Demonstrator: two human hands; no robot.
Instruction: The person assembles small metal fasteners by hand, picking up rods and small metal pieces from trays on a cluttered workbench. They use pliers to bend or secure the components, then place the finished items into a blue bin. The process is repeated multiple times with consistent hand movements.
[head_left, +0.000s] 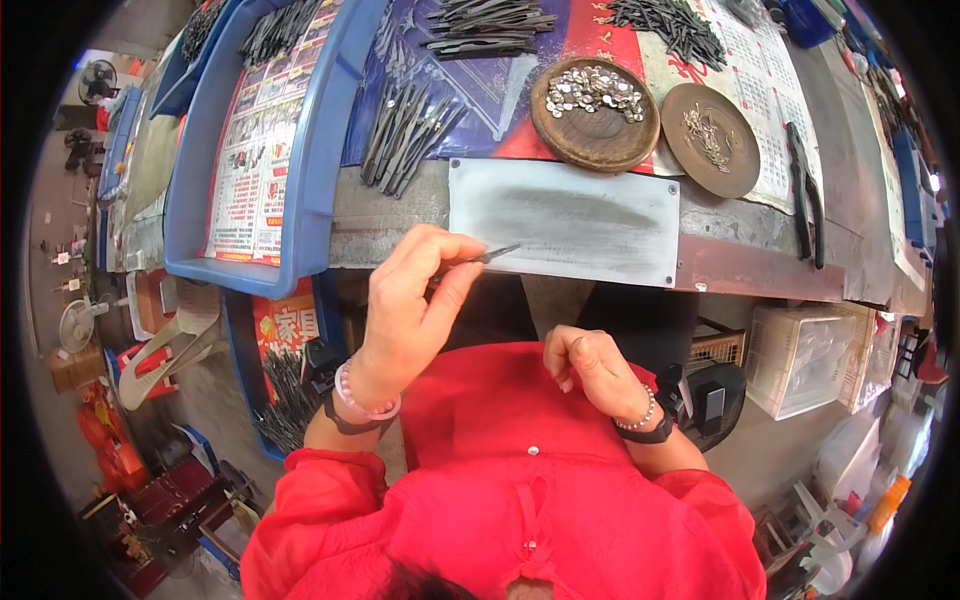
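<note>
My left hand [420, 300] pinches a slim dark metal piece [495, 253] between thumb and fingertips. Its pointed end reaches over the lower left of a grey-smudged white plate [570, 220] fixed to the bench's near edge. My right hand [590, 368] hangs above my lap, fingers curled in; whatever they may hold is hidden. Left of the plate, a bundle of dark metal strips [408, 140] lies on a blue sheet. Beyond the plate stand a wooden bowl [595, 145] with small shiny round metal parts and a brown dish [735, 175] with tiny pin-like pieces.
Black-handled pliers [803, 195] lie at the bench's right. A long blue tray [308, 170] takes up the left side. More dark strips [490, 25] and a pile of short dark pieces [675, 30] lie farther back. Below right stands a white plastic crate [800, 360].
</note>
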